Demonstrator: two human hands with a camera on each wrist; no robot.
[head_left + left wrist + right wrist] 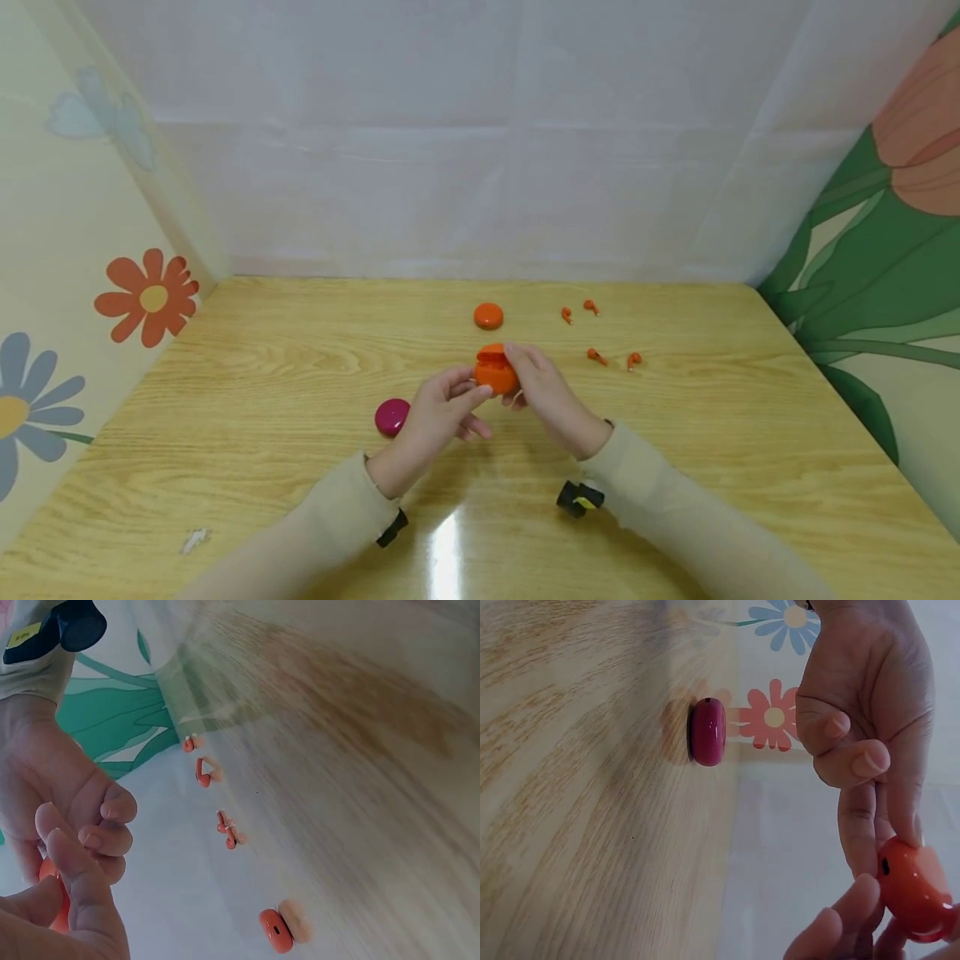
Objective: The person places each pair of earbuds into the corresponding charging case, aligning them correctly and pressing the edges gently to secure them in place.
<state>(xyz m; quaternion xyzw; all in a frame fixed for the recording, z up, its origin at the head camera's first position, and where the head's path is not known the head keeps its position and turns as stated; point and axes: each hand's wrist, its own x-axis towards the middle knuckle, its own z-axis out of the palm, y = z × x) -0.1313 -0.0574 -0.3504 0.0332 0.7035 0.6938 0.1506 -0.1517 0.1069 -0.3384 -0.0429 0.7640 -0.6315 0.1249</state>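
Note:
An orange earbud case (495,380) with its lid raised is held above the table between both hands. My left hand (441,408) pinches its left side, thumb on the front. From the right, my right hand (551,396) grips the case with the thumb at the lid. In the right wrist view the orange case (911,889) shows its rounded underside and a small dark port. A closed orange case (488,316) lies just behind the hands. The magenta case (392,417), also closed, sits beside my left hand. Whether the held case contains anything is hard to tell.
Several orange earbuds lie loose on the wooden table at the right, among them one earbud (597,357) and another earbud (634,360). A white cloth wall (480,200) stands at the back. Painted panels flank the table, and a pale scuff (195,540) marks its front left.

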